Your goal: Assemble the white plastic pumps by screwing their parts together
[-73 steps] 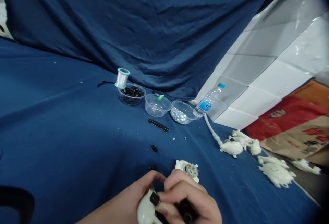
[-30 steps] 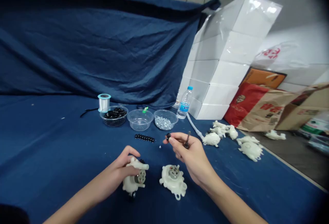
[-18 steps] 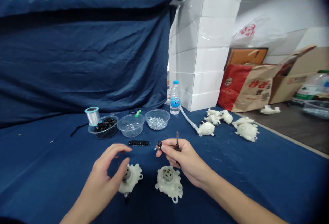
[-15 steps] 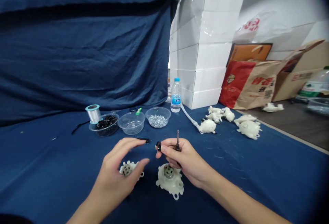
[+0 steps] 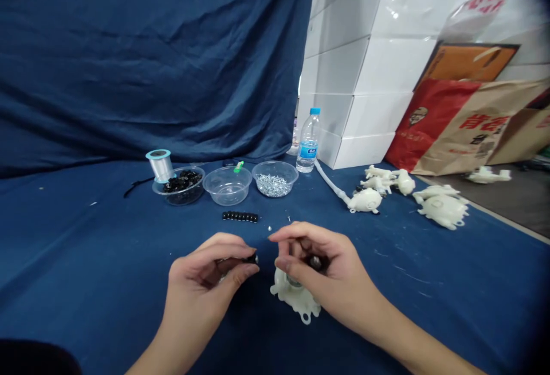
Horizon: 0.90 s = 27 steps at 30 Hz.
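My left hand [image 5: 210, 277] pinches a small black part with a shiny end [image 5: 252, 258] between thumb and fingertips. My right hand [image 5: 320, 266] is just to its right, thumb and forefinger apart, the other fingers curled round a screwdriver [image 5: 315, 262]; only a dark end of that tool shows. Beneath the right hand lies a cream plastic housing [image 5: 296, 300] with small lugs around its edge; the hand covers part of its round grey centre. Beyond the hands is a row of small black parts [image 5: 239, 217]. A tiny screw [image 5: 289, 218] lies near the right fingertips.
At the back stand clear bowls: one with black parts [image 5: 183, 181], one with no visible parts [image 5: 227, 194], one with screws [image 5: 272, 186]. A wire spool [image 5: 160, 165], water bottle [image 5: 307, 143], cream housings [image 5: 444, 210], white boxes [image 5: 369, 77] and a paper bag [image 5: 455, 128] surround them.
The small black part has passed from my right fingertips into my left hand, which has closed. The screwdriver's shaft no longer points up. The view has shifted, uncovering the black row.
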Tool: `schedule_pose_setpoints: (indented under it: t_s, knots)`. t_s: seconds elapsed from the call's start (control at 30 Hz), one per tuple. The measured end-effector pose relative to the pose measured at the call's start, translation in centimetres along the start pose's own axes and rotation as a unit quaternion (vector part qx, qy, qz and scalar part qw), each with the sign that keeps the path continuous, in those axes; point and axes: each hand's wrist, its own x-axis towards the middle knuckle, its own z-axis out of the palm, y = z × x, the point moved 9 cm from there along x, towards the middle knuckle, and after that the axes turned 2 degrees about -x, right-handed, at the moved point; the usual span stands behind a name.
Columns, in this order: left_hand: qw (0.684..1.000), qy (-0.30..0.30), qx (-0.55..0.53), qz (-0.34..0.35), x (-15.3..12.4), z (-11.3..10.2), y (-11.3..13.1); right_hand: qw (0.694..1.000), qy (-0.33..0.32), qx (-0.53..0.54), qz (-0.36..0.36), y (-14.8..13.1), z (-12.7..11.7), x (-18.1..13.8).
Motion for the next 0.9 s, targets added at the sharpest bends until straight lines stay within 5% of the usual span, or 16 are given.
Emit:
schedule_pose_setpoints:
  t_s: [0.27,0.7,0.9]
  knots:
    - [0.996,0.001,-0.069,-0.056,-0.8,1.4,0.0,0.996,-0.052,0.037,0.057,1.3,1.0,-0.3]
    - [1.000,0.020,0.009,0.019,-1.9,1.6,1.6,0.998,-0.042,0.049,0.002,0.1,1.0,-0.2]
    - [0.996,0.014,-0.078,-0.034,-0.8,1.2,0.0,0.989,0.006,-0.117,-0.088,-1.4,-0.1,-1.0]
